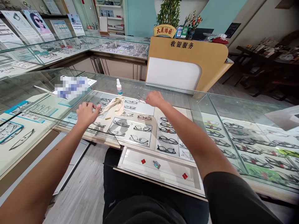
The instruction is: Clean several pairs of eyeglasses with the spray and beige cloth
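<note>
Here, thin wire glasses (141, 99); soft crumpled cloth (115, 105)

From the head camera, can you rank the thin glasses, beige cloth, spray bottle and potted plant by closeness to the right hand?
1. The thin glasses, pinched by the right hand.
2. The beige cloth and spray bottle, both left of it on the glass counter: too close to call.
3. The potted plant, far behind on the cashier desk.
</note>
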`<state>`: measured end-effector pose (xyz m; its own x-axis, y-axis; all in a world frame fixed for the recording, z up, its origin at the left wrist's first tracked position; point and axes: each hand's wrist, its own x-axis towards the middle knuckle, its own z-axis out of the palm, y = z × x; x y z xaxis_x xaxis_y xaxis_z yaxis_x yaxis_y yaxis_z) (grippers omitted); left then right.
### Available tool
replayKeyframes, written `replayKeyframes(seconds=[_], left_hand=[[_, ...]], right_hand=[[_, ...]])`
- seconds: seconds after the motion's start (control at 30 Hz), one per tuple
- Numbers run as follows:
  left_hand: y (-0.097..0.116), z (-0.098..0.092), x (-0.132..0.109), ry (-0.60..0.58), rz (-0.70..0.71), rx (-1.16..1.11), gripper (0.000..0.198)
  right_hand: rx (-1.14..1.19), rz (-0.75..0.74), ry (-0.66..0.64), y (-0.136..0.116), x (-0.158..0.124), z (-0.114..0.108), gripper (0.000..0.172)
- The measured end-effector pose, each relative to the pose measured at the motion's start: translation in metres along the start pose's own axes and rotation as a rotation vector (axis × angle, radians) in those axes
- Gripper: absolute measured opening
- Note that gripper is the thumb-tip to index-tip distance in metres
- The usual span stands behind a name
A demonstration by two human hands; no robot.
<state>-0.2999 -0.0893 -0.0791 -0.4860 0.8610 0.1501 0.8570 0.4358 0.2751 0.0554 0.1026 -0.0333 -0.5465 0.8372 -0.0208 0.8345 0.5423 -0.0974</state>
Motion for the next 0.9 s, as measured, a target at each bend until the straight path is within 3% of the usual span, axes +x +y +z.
replayKeyframes(seconds=[0.13, 0.23, 0.33, 0.4, 0.53, 0.67, 0.77, 0.9], left_hand=[[-0.001, 0.000, 0.000, -0.003, -0.004, -0.001, 0.065], [-0.001, 0.000, 0.000, 0.000, -0.004, -0.004, 0.065], [-0.001, -0.001, 0.000, -0.003, -0.001, -0.004, 0.065], [-0.001, -0.001, 0.000, -0.006, -0.007, 0.001, 0.064], [0.001, -0.002, 0.000, -0.001, -0.012, 0.019, 0.061], [0.004, -0.004, -0.002, -0.012, -0.008, 0.031, 0.059], [0.005, -0.004, -0.003, -0.009, -0.009, 0.037, 0.059], [0.005, -0.004, -0.004, 0.005, -0.001, 0.033, 0.057]], right_hand=[[0.046, 0.016, -0.005, -0.008, -0.012, -0.009, 0.030], [0.110, -0.006, 0.000, -0.020, -0.036, -0.019, 0.027], [0.219, -0.075, -0.021, -0.033, -0.078, -0.031, 0.022], [0.424, -0.156, -0.067, -0.042, -0.114, -0.037, 0.021], [0.824, -0.296, -0.284, -0.059, -0.191, -0.038, 0.017], [0.907, -0.243, -0.443, -0.074, -0.251, -0.014, 0.013], [0.854, -0.174, -0.427, -0.081, -0.277, 0.022, 0.013], [0.773, -0.154, -0.316, -0.083, -0.285, 0.083, 0.013]])
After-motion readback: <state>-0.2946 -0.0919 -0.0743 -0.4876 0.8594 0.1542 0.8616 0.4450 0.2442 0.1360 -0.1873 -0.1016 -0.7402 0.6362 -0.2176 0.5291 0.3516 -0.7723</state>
